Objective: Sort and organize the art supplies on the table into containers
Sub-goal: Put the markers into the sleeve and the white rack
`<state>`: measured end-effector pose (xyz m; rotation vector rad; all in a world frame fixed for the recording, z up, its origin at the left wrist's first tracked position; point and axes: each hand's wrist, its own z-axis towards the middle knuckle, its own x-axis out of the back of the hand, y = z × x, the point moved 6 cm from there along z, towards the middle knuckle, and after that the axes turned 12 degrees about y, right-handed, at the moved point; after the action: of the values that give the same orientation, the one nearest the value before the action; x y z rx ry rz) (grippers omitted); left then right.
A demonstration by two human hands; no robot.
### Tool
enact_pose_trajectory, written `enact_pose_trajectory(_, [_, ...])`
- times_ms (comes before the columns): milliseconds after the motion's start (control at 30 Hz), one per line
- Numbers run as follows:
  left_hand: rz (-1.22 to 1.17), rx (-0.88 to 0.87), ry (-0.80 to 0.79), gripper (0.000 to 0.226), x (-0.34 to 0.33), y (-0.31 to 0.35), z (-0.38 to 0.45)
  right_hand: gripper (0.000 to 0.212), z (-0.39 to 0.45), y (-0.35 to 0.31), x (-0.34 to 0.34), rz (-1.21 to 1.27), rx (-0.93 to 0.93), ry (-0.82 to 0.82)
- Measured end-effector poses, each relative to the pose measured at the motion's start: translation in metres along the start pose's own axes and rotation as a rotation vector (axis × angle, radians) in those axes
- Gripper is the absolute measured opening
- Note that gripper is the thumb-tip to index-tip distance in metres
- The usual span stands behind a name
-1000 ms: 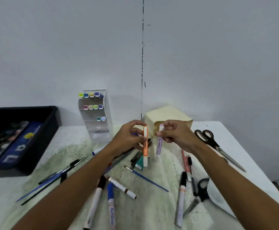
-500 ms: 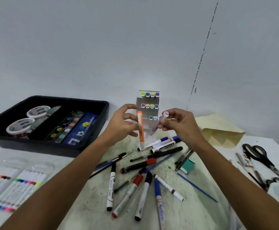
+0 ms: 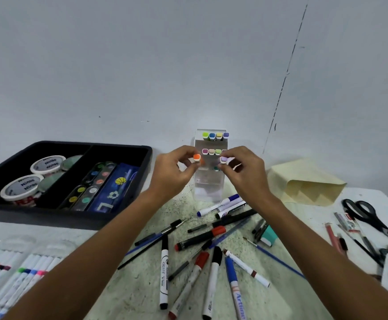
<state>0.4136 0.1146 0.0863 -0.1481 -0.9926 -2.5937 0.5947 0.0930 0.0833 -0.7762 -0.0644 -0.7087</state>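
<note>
White table (image 3: pixel 322 218); black tray (image 3: pixel 110 218), clear marker rack (image 3: pixel 208 188), scattered markers (image 3: pixel 211 282), scissors (image 3: pixel 370 218).

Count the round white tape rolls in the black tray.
2. One Ninso roll sits at the back of the black tray's left compartment; the other sits nearer the front. More may hide below the rim.

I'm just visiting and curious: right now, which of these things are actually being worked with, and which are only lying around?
In use:
- orange marker, pinched by left hand
- purple marker, pinched by right hand
- clear marker rack, right behind both markers

Lying about:
- loose pens on the table
- scissors
- black tray with paints
- paper bag
</note>
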Motion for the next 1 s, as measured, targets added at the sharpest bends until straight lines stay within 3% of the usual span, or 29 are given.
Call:
enact_pose_trajectory(200, [0.093,0.023,-0.136,0.016,-0.023,-0.027,-0.005,0.019,0.001,0.007,-0.014,-0.158,0.048,-0.042])
enact_pose_trajectory(433, [0.241,-0.246,-0.161,0.023,-0.036,-0.031,-0.008,0.017,0.003,0.002,-0.025,-0.255,0.091,-0.098])
enact_pose_trajectory(767, [0.208,-0.172,-0.246,0.025,-0.047,-0.054,-0.01,0.019,-0.005,0.019,-0.046,-0.462,0.086,-0.201])
enact_pose_trajectory(900, [0.207,-0.32,-0.088,0.026,-0.035,-0.042,-0.013,0.021,-0.008,0.017,-0.036,-0.395,0.113,-0.094])
enact_pose_trajectory(1000, [0.15,-0.179,0.082,0.02,-0.025,-0.05,-0.012,0.024,-0.012,0.023,-0.02,-0.251,-0.022,0.117])
